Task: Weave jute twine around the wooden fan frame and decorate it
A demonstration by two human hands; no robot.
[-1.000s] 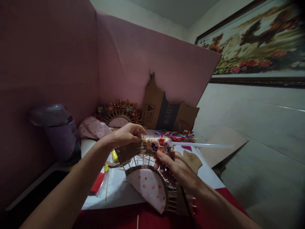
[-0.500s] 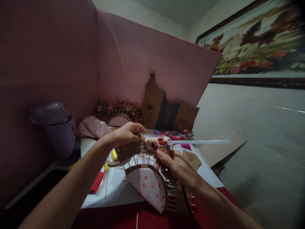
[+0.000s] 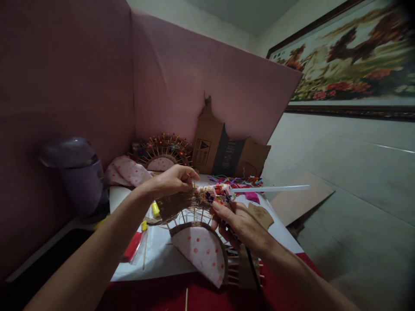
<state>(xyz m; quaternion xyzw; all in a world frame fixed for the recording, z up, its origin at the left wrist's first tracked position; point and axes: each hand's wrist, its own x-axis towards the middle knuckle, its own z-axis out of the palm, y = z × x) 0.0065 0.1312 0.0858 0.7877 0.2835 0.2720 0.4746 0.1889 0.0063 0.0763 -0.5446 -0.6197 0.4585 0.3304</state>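
A half-round fan of wooden sticks (image 3: 181, 206) with a pink dotted cloth centre (image 3: 202, 250) is held up over the white table top (image 3: 162, 259). My left hand (image 3: 173, 181) pinches the sticks at the fan's upper rim. My right hand (image 3: 238, 224) is closed on a glue gun wrapped in flowered cloth (image 3: 216, 193), its tip against the sticks. A long clear glue stick (image 3: 270, 188) juts out of the gun to the right. A dark cord (image 3: 253, 272) runs down along my right forearm.
A finished beaded fan (image 3: 164, 151) leans against the pink partition (image 3: 194, 86). Beside it stand a torn cardboard box (image 3: 223, 151), folded pink cloth (image 3: 126, 170) and a purple lidded bin (image 3: 78, 172). Coloured strands (image 3: 240, 181), a yellow cap (image 3: 156, 209) and cardboard pieces (image 3: 261, 216) lie on the table.
The glue stick's far end has risen slightly and the fan and both hands sit a little higher in view. The grips are the same.
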